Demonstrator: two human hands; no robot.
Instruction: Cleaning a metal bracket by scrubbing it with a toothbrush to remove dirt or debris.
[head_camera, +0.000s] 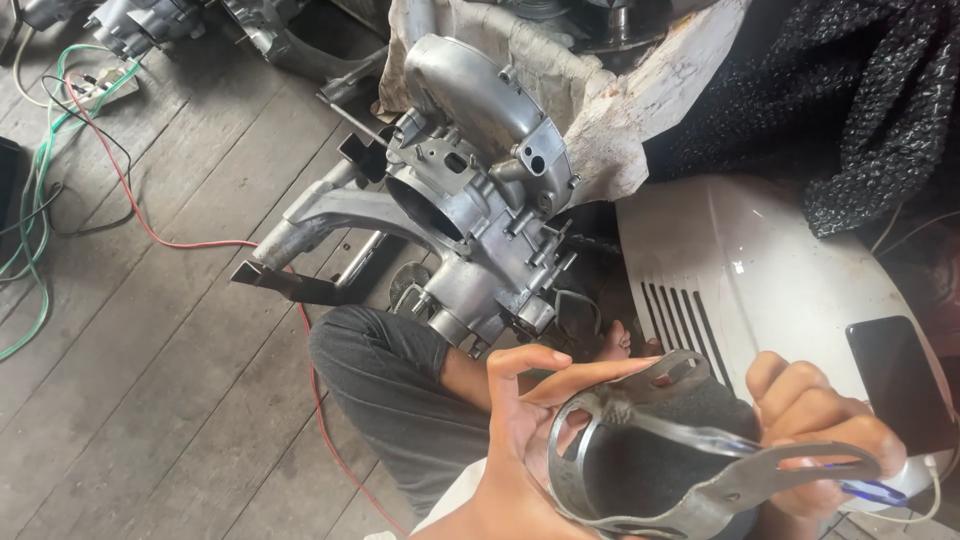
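Note:
My left hand (525, 430) holds a thin grey metal bracket (690, 460) with a round ring and cut-out arms, low in the head view. Its fingers stretch along the ring's upper edge. My right hand (815, 425) grips the bracket's right arm together with a slim blue pen-like tool (870, 488). Just beyond my hands, a silver engine casing (470, 200) with a large round opening rests on the wooden floor.
A white vented body panel (760, 270) lies at right with a dark phone (900, 380) on it. Black bubble wrap (880, 90) is behind. Red and green wires (140, 215) run across the plank floor at left. My bent knee (385, 375) is below the casing.

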